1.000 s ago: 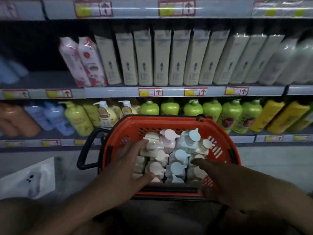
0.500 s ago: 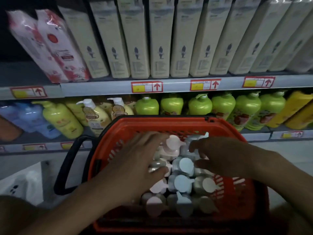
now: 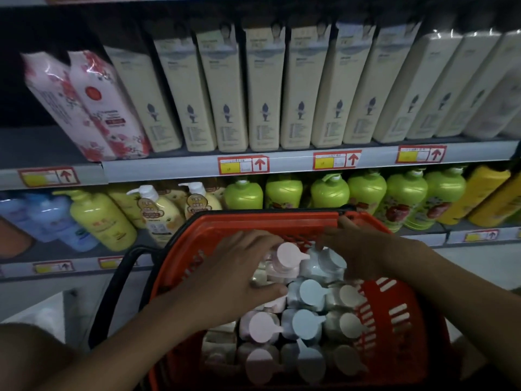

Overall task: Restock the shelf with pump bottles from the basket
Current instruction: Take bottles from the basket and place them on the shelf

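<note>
Red basket sits in front of the shelves, packed with upright pump bottles, only the pump tops showing: pink, pale blue and cream, standing in rows and touching each other. Black handle hangs off the basket's left side.

Left hand is down in the basket's far-left part, fingers and thumb curled round a pink-topped bottle; grip looks partly closed on it, bottle is in among the others. Right hand is over the basket's far-right corner, fingers curved down onto a pale blue-topped bottle; can't tell if that grip is actually closed round it or just resting on top.

Shelf above the basket carries a row of tall cream boxes standing side by side, with two pink flowered packs leaning at the left end. Price tags with red arrows along its front edge.

Lower shelf, just behind the basket: blue bottles far left, then yellow pump bottles, green bottles in the middle, yellow ones at the right end.
</note>
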`<state>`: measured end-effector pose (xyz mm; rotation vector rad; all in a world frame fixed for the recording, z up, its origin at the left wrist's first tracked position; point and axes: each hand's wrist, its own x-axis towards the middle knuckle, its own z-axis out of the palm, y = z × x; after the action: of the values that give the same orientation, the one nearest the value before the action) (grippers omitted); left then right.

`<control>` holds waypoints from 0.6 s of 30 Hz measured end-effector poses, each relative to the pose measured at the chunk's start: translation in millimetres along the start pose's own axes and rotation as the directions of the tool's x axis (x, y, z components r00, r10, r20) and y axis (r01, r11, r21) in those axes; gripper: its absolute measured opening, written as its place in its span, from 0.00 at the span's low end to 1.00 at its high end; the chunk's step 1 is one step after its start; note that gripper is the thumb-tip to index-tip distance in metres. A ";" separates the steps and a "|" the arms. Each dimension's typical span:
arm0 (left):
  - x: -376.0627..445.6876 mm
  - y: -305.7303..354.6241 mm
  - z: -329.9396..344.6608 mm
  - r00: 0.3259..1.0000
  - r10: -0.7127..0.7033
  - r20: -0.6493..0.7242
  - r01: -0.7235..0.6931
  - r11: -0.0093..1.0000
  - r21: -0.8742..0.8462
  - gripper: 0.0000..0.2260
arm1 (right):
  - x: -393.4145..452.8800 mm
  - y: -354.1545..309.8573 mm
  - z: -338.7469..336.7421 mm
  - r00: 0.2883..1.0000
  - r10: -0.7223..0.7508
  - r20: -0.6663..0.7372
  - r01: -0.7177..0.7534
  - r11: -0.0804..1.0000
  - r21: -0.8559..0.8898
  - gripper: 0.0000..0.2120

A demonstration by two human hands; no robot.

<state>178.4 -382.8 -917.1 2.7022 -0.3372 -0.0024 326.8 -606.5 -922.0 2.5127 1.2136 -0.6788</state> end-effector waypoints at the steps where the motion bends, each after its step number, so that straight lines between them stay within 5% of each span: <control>1: -0.5 4.8 1.9 1.000 0.018 -0.012 -0.018 1.000 -0.004 0.30 | 1.9 -4.4 4.3 0.999 -0.009 -0.053 0.006 0.998 -0.056 0.34; 13: -5.9 8.2 15.6 0.998 0.026 -0.064 -0.026 1.000 -0.005 0.29 | -22.2 -3.6 27.2 0.927 -0.114 -0.357 0.081 0.991 -0.107 0.24; 18: 18.7 24.5 14.9 0.992 0.032 -0.120 -0.043 0.995 -0.095 0.33 | -43.6 -19.9 -14.0 0.772 -0.037 -0.634 -0.049 0.992 -0.118 0.19</control>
<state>190.0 -414.9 -919.9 2.5851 -0.3428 0.1479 291.6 -617.1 -888.2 2.7134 1.3805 0.3057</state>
